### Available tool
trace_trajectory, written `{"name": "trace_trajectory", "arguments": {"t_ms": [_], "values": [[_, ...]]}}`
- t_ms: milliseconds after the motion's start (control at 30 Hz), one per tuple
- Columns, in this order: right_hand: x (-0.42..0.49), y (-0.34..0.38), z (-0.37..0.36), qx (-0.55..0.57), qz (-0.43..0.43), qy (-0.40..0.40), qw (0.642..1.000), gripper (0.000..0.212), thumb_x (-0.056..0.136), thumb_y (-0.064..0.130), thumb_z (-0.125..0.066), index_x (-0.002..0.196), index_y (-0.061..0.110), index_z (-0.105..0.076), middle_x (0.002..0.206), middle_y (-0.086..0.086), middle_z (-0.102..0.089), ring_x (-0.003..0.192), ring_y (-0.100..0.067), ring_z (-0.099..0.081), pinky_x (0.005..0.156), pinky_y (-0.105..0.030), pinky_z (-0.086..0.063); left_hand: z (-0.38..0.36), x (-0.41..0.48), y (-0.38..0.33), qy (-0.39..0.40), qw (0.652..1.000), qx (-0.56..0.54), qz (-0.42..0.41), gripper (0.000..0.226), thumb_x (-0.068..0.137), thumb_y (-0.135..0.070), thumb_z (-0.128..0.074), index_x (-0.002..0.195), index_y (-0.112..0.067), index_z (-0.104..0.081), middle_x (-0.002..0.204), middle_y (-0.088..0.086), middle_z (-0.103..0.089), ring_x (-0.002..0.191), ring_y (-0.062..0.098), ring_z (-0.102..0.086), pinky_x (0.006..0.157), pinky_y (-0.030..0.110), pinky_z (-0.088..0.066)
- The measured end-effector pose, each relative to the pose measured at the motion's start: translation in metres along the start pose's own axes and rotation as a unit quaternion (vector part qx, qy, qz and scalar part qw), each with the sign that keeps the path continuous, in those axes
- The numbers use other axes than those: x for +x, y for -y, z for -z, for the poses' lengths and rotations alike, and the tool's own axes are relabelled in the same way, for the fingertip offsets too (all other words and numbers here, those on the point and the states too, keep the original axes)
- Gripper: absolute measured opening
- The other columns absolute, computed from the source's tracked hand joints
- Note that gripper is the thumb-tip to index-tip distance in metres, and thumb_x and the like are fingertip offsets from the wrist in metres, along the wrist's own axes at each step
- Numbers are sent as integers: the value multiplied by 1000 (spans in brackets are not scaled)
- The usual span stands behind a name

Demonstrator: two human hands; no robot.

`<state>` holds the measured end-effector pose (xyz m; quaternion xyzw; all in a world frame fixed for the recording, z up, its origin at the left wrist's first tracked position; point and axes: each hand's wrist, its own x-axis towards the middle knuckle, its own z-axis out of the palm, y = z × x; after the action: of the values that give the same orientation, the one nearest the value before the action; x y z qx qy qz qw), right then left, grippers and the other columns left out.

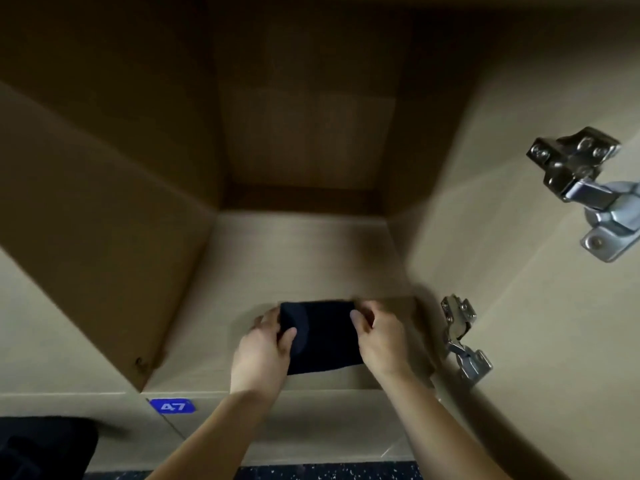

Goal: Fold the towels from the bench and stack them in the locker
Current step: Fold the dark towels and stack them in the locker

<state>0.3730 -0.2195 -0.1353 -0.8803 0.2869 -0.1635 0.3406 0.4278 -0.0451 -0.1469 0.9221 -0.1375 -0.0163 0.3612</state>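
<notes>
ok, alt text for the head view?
Left hand and right hand grip a folded dark towel by its sides at the front of an open wooden locker. Two metal hinges sit on the right; a blue tag reads 47.

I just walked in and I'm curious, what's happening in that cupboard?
A person holds a folded dark towel at the front of the open locker, low over its floor. The left grip has one end and the right grip the other, fingers curled round it. No other towel shows inside.
</notes>
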Motion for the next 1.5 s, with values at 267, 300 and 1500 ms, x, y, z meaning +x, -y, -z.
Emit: {"name": "trace_trajectory", "arguments": {"t_ms": [267,300,1500], "values": [[-28,-8,-7,-196,276,24,941,37,93,25,-44,115,12,-70,123,-4,-66,115,-21,-62,88,-29,-53,-2,-14,5,63,956,216,-187,55,89,-36,-35,127,-8,-65,130,6,-64,122,13,-57,107,27,-39],[-30,-7,-8,-214,257,53,941,48,99,33,-30,119,12,-68,129,-4,-63,120,-18,-59,92,-28,-50,-4,-16,7,77,948,241,-195,56,92,-37,-33,126,-5,-64,130,9,-64,122,14,-57,114,25,-28],[-268,217,34,-118,371,98,916,43,98,39,-45,138,22,-47,131,1,-52,120,-18,-49,91,-31,-43,285,-306,58,-140,969,195,59,56,101,-47,-43,151,-23,-34,148,-7,-46,137,15,-38,110,29,-32]]}}
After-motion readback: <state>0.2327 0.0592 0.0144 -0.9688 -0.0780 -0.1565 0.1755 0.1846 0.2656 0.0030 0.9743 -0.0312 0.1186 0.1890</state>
